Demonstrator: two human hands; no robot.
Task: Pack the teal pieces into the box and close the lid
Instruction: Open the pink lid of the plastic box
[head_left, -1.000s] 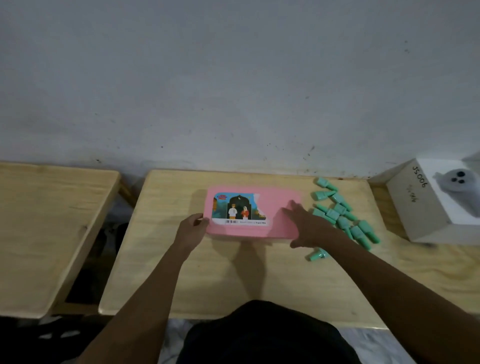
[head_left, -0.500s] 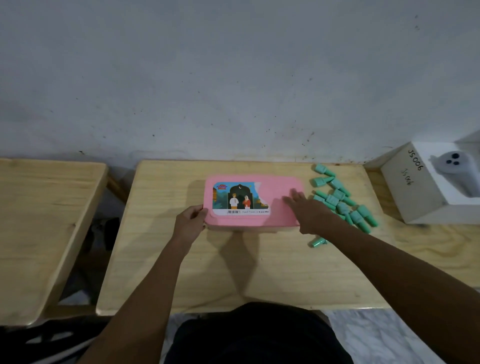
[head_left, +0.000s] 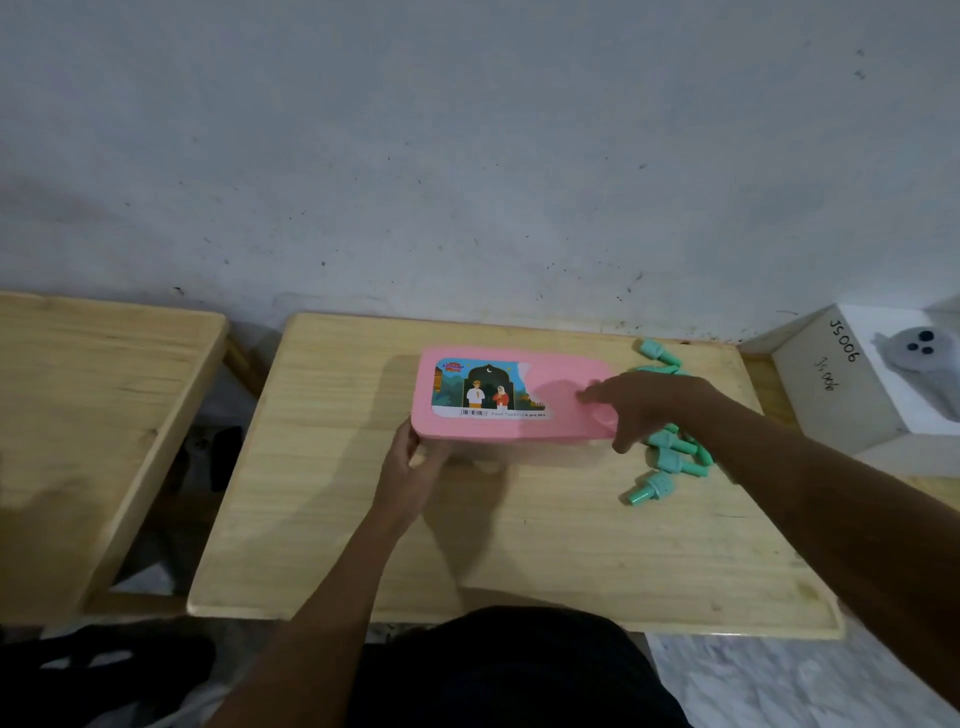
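Pink box (head_left: 519, 400) at centre-rear of the light wooden desk (head_left: 519, 545), lid on, long side facing the wearer. Lid's near edge looks slightly raised above the pale base beneath, though hard to confirm. Printed sticker (head_left: 485, 388) on the lid's left half, with two small figures, a dark arch and a barcode strip.

Left hand (head_left: 410, 467) at the box's near-left corner, thumb against the lid edge, fingers curled under toward the base; grip pinching that corner. Forearm running back toward the lower frame.

Right hand (head_left: 644, 405) laid across the box's right end, fingers spread and flat, index fingertip touching the lid top, thumb hanging down past the near-right corner. Grip spread, pinching nothing.

Teal pieces (head_left: 670, 457) loose on the desk just right of the box, none inside so far as visible. Cluster partly hidden under the right wrist; one piece (head_left: 655, 351) apart near the rear edge, another (head_left: 650, 488) lying nearest the wearer, on its side.

White box (head_left: 852, 384) at far right, handwritten "JS006" on its side, a grey device (head_left: 919, 358) resting on top. Second wooden desk (head_left: 88, 415) to the left, separated by a gap. Grey scuffed wall (head_left: 467, 156) behind.
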